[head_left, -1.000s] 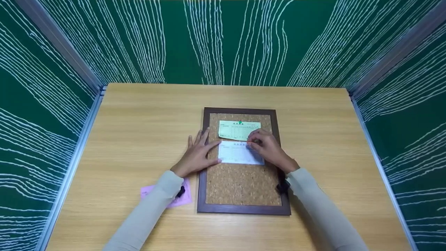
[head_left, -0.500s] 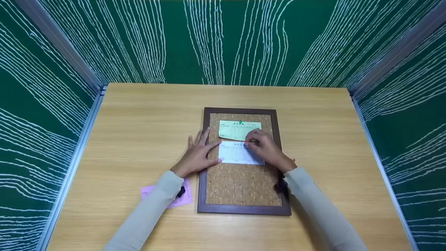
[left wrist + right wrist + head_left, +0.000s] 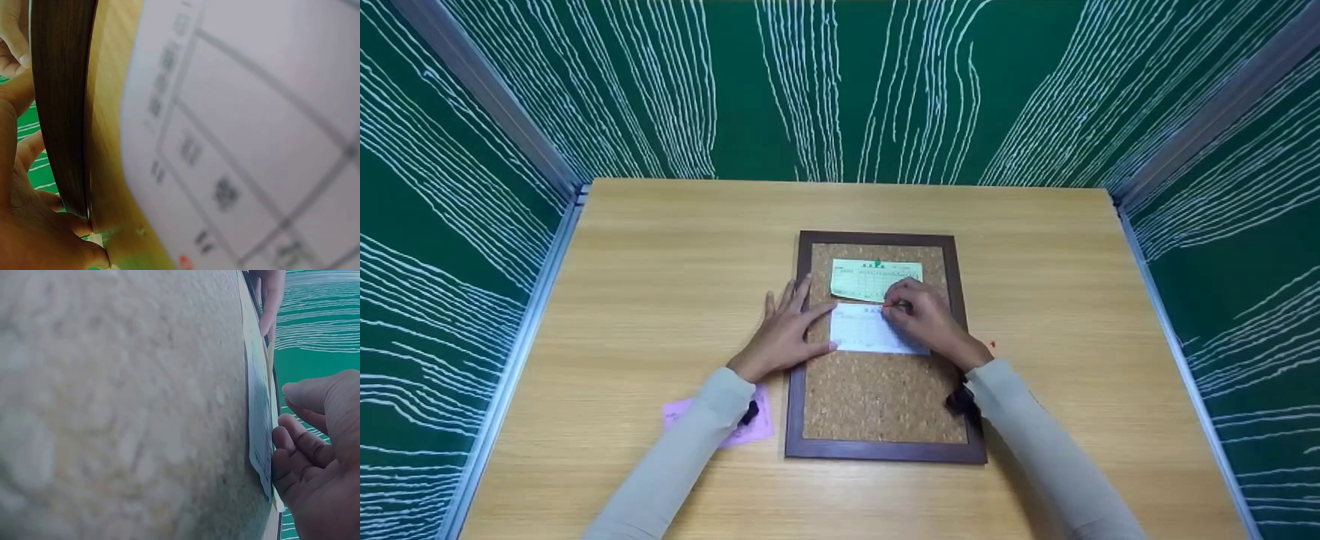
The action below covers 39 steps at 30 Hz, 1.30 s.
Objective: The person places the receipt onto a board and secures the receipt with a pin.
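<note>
A cork board in a dark brown frame lies flat on the table. On it a white printed slip sits just below a green slip, which has a green pushpin at its top. My left hand rests over the frame's left side, thumb and index fingertip at the white slip's left edge, fingers spread. My right hand pinches a small red pushpin at the white slip's upper edge; the pin is mostly hidden. In the right wrist view, that hand's fingers are bent beside the slips.
A purple slip lies on the table under the left forearm; its close-up fills much of the left wrist view. A tiny red item lies right of the board. Green, white-lined walls enclose the table.
My right hand has shifted slightly left along the white slip's top edge with the red pushpin. The tiny red item beside the right wrist has come into view. My left hand stays put.
</note>
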### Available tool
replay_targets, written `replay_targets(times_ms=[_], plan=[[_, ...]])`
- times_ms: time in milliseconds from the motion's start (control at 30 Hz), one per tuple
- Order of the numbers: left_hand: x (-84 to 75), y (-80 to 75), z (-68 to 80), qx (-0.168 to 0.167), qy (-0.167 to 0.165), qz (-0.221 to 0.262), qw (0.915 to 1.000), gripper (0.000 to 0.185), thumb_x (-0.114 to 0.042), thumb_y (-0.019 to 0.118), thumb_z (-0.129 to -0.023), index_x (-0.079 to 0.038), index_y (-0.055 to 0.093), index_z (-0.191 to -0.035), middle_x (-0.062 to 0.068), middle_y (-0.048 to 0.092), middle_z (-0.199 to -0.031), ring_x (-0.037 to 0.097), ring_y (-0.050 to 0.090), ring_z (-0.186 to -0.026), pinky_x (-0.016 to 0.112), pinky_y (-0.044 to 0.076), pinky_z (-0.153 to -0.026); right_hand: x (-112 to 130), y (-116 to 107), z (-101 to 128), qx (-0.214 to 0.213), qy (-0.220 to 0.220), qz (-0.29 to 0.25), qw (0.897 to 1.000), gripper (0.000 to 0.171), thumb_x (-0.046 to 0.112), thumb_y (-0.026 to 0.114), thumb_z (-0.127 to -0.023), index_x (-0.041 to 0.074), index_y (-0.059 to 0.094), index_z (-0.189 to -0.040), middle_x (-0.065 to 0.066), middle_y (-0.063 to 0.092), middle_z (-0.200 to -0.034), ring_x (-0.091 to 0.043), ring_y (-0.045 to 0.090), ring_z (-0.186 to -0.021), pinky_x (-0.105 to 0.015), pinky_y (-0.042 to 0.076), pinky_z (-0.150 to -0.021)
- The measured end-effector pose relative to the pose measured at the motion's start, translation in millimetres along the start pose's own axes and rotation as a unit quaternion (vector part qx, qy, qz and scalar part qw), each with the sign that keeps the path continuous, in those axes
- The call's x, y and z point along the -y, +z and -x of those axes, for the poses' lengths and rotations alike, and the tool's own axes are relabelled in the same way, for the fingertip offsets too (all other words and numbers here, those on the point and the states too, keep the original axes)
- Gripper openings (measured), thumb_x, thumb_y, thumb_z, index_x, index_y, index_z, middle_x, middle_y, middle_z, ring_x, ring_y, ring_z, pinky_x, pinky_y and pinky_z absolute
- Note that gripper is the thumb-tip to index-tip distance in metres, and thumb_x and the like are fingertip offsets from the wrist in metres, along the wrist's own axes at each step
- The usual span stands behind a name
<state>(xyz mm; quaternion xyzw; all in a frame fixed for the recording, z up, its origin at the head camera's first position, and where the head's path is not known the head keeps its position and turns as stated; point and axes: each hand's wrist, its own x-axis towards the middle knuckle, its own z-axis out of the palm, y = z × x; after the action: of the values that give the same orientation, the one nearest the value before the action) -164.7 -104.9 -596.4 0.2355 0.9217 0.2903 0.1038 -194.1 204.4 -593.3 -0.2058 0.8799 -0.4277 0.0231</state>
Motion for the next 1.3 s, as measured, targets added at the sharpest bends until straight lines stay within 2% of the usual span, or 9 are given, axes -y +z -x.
replay_targets(times_ms=[133, 300, 833, 1133, 1300], plan=[[0.0, -0.1, -0.5, 0.0, -0.001, -0.009, 1.0, 0.079, -0.062, 0.074, -0.099, -0.028, 0.052, -0.166, 0.018, 0.005, -0.184, 0.047, -0.001, -0.169, 0.076, -0.007, -0.128, 0.7, 1.4, -1.1, 0.011, 0.017, -0.002, 1.0, 0.006, 0.005, 0.077, -0.103, 0.006, 0.081, -0.099, -0.01, 0.071, -0.116, -0.024, 0.065, -0.105, -0.036, 0.054, -0.087], [-0.2, -0.1, -0.4, 0.0, 0.0, -0.008, 1.0, 0.079, -0.061, 0.075, -0.099, -0.028, 0.052, -0.166, 0.018, 0.005, -0.184, 0.048, -0.001, -0.169, 0.076, -0.007, -0.128, 0.9, 2.5, -2.5, 0.008, 0.01, 0.008, 1.0, 0.005, 0.004, 0.078, -0.102, 0.005, 0.081, -0.098, -0.012, 0.071, -0.116, -0.026, 0.066, -0.106, -0.041, 0.056, -0.089], [-0.6, -0.5, -1.1, 0.0, 0.001, -0.011, 0.9999, 0.078, -0.061, 0.075, -0.099, -0.028, 0.053, -0.166, 0.018, 0.006, -0.184, 0.047, -0.001, -0.169, 0.075, -0.008, -0.128, 4.1, 4.2, -6.6, 0.012, 0.014, 0.006, 1.0, 0.009, 0.001, 0.078, -0.101, 0.006, 0.081, -0.094, -0.011, 0.068, -0.112, -0.026, 0.065, -0.105, -0.041, 0.056, -0.089], [0.1, -0.7, -0.1, 0.004, 0.0, -0.001, 1.0, 0.078, -0.06, 0.074, -0.1, -0.028, 0.051, -0.167, 0.018, 0.005, -0.184, 0.047, -0.002, -0.169, 0.076, -0.008, -0.128, 3.2, 5.8, -8.5, 0.017, 0.031, 0.013, 0.999, 0.011, 0.006, 0.076, -0.104, 0.008, 0.081, -0.094, -0.009, 0.066, -0.113, -0.022, 0.06, -0.099, -0.036, 0.052, -0.082], [0.6, 0.1, -0.1, 0.001, 0.001, -0.003, 1.0, 0.077, -0.06, 0.074, -0.099, -0.029, 0.052, -0.166, 0.018, 0.005, -0.184, 0.047, -0.002, -0.169, 0.075, -0.008, -0.128, 6.0, 5.9, -8.9, 0.019, 0.036, 0.016, 0.999, 0.011, 0.006, 0.076, -0.104, 0.007, 0.081, -0.094, -0.009, 0.066, -0.112, -0.022, 0.06, -0.099, -0.036, 0.052, -0.083]])
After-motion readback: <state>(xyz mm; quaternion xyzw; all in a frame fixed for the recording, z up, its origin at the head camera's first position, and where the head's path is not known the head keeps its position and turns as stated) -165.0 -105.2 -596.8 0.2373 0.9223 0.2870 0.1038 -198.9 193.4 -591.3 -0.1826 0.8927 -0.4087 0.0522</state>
